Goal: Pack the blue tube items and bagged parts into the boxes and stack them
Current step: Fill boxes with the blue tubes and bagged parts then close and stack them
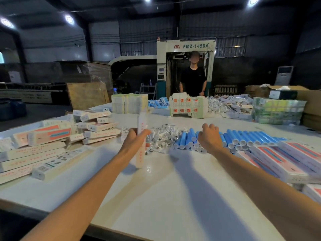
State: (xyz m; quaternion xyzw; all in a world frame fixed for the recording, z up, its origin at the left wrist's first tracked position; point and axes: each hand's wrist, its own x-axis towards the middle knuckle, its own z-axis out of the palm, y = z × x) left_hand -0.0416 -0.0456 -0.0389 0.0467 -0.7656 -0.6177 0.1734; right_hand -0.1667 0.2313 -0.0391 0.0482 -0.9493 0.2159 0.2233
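Note:
My left hand [136,139] grips a long white box [141,153] with red marks, held upright with its lower end on the white table [156,197]. My right hand [209,136] reaches over the row of blue tubes [243,139], fingers curled down onto them; what it grasps is hidden. A heap of small clear bagged parts [163,136] lies between my hands. Filled boxes [52,136] lie piled at the left. More long boxes [284,159] lie at the right.
A person in a black shirt [193,80] stands across the table. Stacks of flat cartons [129,103], a carton bundle [189,106], more blue tubes [159,102] and a wrapped bundle [278,110] line the far side. A machine [185,49] stands behind.

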